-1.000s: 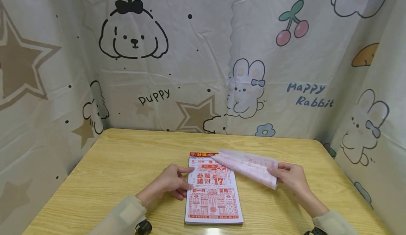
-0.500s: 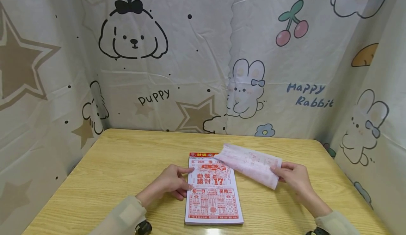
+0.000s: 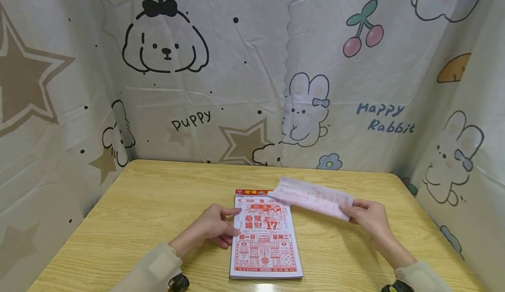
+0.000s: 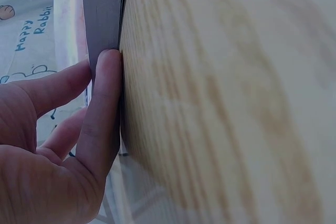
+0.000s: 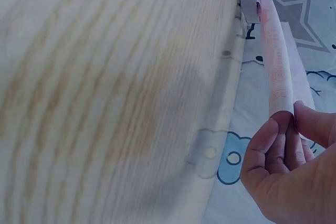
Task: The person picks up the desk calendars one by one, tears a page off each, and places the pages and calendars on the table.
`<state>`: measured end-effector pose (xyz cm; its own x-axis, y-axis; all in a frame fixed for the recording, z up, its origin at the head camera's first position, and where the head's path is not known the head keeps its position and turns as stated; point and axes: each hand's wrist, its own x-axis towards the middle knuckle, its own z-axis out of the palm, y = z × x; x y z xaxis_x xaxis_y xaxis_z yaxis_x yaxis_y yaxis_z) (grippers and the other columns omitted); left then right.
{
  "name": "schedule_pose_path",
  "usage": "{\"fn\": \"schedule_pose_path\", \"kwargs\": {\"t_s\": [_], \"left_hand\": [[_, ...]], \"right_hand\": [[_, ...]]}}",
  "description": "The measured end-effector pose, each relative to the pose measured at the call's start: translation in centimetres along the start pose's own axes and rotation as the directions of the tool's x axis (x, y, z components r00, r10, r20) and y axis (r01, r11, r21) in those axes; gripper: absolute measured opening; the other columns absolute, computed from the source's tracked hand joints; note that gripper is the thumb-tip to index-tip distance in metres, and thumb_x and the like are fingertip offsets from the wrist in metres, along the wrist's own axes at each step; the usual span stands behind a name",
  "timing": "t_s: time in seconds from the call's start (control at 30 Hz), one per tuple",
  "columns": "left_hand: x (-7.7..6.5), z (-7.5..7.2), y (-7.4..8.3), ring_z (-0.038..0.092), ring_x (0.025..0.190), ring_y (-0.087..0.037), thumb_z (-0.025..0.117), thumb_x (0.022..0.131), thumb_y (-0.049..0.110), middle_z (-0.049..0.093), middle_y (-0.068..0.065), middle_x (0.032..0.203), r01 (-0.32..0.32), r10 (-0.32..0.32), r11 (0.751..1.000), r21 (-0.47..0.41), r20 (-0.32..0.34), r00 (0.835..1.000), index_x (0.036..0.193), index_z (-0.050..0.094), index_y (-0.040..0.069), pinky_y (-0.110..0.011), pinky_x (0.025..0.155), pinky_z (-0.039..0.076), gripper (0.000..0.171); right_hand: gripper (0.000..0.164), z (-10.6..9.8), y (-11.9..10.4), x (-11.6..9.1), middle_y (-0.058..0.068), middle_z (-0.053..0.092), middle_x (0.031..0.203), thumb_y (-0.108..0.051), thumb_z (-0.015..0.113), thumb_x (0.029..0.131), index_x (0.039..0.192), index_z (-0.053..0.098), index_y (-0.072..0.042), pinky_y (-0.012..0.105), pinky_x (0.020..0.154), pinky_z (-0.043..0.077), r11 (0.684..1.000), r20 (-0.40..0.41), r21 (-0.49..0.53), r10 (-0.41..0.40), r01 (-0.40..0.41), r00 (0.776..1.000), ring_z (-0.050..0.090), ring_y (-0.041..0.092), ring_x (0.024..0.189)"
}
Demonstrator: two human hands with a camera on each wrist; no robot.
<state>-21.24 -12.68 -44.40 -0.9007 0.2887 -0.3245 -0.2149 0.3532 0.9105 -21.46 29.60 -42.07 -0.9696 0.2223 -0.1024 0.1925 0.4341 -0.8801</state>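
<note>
Wall calendar (image 3: 265,250), one: a thick pad printed in red, lying flat on the table (image 3: 165,204), red header strip (image 3: 255,192) at the far end, large number 17 on its face. Turned-back sheet (image 3: 309,197), one: thin, pale pink, curled, raised off the pad and reaching from the header's right part out to the right; whether a strip of it remains joined under the header cannot be told. Left hand (image 3: 215,225), one: thumb and forefinger extended against the pad's left edge, bracing it without closing round it. Right hand (image 3: 368,218), one: thumb and fingers pinching the sheet's outer end. Handling note, by judgement: the work appears to be peeling this sheet away; best done with a low, even pull along the header line, the pad braced near the top, since a sharp tug could rip the paper short or slide the pad. A pinch closer to the header would probably give a cleaner edge. Remaining count: sleeves, two, pale, the left one (image 3: 151,268) more fully shown; black wristbands, two, one (image 3: 179,282) at the left wrist; printed cloth (image 3: 236,86) behind the table, number of panels uncertain. Pages within the pad: not countable.
</note>
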Motion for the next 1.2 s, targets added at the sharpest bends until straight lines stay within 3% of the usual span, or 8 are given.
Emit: {"fn": "schedule_pose_path", "kwargs": {"t_s": [0.13,0.37,0.87,1.2], "left_hand": [[0.0,0.0,0.0,0.069,0.055,-0.018,0.086,0.087,0.001,0.068,-0.015,0.075,0.001,-0.001,1.0,-0.001,-0.004,1.0,0.147,0.062,0.005,-0.037,0.054,0.066,0.065],[0.0,-0.1,0.1,0.069,0.055,-0.018,0.085,0.087,0.0,0.069,-0.015,0.075,-0.005,0.005,1.0,-0.013,0.002,1.0,0.147,0.062,0.005,-0.037,0.054,0.066,0.065],[0.0,0.0,0.0,0.07,0.055,-0.018,0.086,0.087,0.0,0.07,-0.016,0.076,-0.008,0.008,1.0,-0.017,0.008,1.0,0.147,0.062,0.005,-0.036,0.054,0.066,0.065],[-0.1,-0.1,-0.1,0.07,0.056,-0.018,0.086,0.087,0.001,0.069,-0.016,0.076,-0.015,0.015,1.0,-0.022,0.014,1.0,0.147,0.062,0.004,-0.036,0.054,0.066,0.065]], "right_hand": [[0.053,-0.1,-0.1,0.0,0.019,0.07,0.11,-0.022,0.078,0.098,0.13,0.06,0.017,0.028,0.072,0.065,1.0,-0.006,-0.028,-0.001,0.001,1.0,0.067,0.012,0.08],[0.055,-0.3,-0.4,0.0,0.015,0.076,0.103,-0.021,0.078,0.098,0.132,0.058,0.018,0.028,0.071,0.064,1.0,-0.006,-0.024,-0.005,0.004,1.0,0.068,0.011,0.079],[0.055,-0.8,-0.3,0.4,0.024,0.071,0.115,-0.021,0.076,0.099,0.133,0.059,0.018,0.028,0.072,0.065,1.0,-0.02,-0.025,-0.014,0.014,1.0,0.069,0.01,0.079],[0.055,-1.4,-0.4,0.6,0.014,0.074,0.109,-0.025,0.077,0.099,0.132,0.06,0.016,0.028,0.074,0.065,1.0,-0.014,-0.028,-0.01,0.01,1.0,0.069,0.011,0.08]]}}
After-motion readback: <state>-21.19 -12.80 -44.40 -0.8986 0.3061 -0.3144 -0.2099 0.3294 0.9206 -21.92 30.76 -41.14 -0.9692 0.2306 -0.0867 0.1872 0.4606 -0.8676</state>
